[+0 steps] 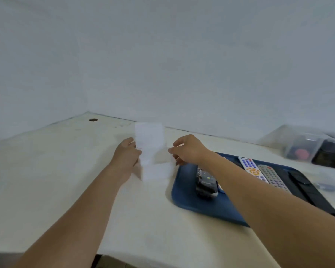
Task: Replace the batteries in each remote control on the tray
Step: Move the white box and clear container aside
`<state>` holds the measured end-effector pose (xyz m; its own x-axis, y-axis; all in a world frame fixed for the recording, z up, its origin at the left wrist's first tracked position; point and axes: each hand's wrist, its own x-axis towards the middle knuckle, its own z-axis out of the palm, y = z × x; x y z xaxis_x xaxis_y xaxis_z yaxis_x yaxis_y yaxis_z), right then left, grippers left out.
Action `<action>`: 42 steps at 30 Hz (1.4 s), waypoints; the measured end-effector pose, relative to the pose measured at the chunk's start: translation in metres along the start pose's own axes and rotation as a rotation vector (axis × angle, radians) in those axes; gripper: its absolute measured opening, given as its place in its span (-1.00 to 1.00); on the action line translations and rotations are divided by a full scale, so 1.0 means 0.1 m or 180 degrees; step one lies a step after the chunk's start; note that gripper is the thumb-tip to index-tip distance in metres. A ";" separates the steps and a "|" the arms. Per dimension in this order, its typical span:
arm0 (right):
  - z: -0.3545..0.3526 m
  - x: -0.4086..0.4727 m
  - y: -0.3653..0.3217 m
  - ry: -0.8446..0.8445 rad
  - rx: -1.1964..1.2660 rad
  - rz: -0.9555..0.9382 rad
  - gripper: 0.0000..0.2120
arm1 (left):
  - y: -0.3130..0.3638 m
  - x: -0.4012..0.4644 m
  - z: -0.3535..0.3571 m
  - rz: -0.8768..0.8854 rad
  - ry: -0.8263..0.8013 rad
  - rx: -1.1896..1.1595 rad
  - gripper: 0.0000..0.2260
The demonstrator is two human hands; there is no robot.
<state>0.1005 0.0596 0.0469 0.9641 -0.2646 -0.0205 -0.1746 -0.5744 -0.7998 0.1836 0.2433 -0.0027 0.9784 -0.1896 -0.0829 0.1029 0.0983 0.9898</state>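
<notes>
Both hands hold a blurred white slip of paper (152,151) upright over the desk (66,171): the left hand (127,154) pinches its left edge, the right hand (188,149) its right edge. The remotes (206,183) lie untouched on the blue tray (184,194), just right of the paper. Best to set the paper down left, clear of the tray, then take the nearest remote.

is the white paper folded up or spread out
Spread out: the paper hangs as one long strip between the left hand and right hand, above the table. Creases may remain; blur hides them.
</notes>
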 end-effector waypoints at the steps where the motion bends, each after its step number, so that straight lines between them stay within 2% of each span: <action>1: -0.02 -0.03 -0.01 -0.0155 0.0134 0.0074 -0.62 | 0.04 -0.01 0.02 0.0106 -0.0193 0.0064 -0.52; 5: -0.12 -0.07 0.07 -0.0452 0.0672 0.0077 -0.73 | 0.15 -0.17 0.17 0.0142 -0.0285 0.0042 -0.68; 8: -0.16 -0.11 0.17 -0.0592 0.0817 -0.0217 -0.60 | 0.13 -0.29 0.22 -0.0027 -0.0418 -0.0745 -0.79; 11: -0.16 -0.23 0.22 -0.0804 0.0721 -0.0310 -0.46 | 0.10 -0.36 0.16 -0.0052 -0.0827 -0.1102 -0.68; 12: -0.16 -0.27 0.23 -0.0746 0.0715 -0.0293 -0.46 | 0.11 -0.40 0.11 -0.0025 -0.0981 -0.0929 -0.66; 14: -0.14 -0.35 0.24 -0.0561 0.0542 -0.0338 -0.54 | 0.13 -0.49 -0.03 0.0288 -0.1261 -0.0099 -0.61; 16: -0.09 -0.47 0.22 -0.0541 0.0055 -0.0555 -0.68 | 0.16 -0.56 -0.19 0.0631 -0.1605 0.0708 -0.53; 17: -0.06 -0.54 0.19 -0.0554 -0.0268 -0.0695 -0.63 | 0.17 -0.58 -0.23 0.0676 -0.1712 0.1041 -0.50; 20: 0.06 -0.66 0.11 -0.0461 -0.1135 -0.0937 -0.44 | 0.15 -0.60 -0.13 0.0695 -0.1461 0.1991 -0.67; 24: 0.24 -0.70 0.12 -0.0486 -0.2051 -0.1113 -0.39 | -0.05 -0.57 0.03 0.1484 -0.0809 0.3119 -0.61; 29: 0.17 -0.64 0.17 -0.0310 -0.2716 -0.1355 -0.34 | -0.17 -0.57 0.06 0.1998 -0.0280 0.3027 -0.63; 33: 0.24 -0.54 0.18 0.0002 -0.3442 -0.1849 -0.48 | -0.16 -0.55 0.09 0.1995 -0.0239 0.2909 -0.63; 38: 0.29 -0.47 0.26 0.0191 -0.3195 -0.2043 -0.56 | -0.12 -0.48 0.17 0.1742 -0.0404 0.3151 -0.59; 42: 0.28 -0.42 0.30 0.0221 -0.2481 -0.2010 -0.63 | -0.10 -0.44 0.19 0.1648 -0.0444 0.3130 -0.58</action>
<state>0.0606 0.0748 0.0072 0.9159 0.2332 0.3266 0.2585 -0.9653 -0.0358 0.1364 0.2321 -0.0073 0.8270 -0.4635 0.3181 -0.5578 -0.6060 0.5671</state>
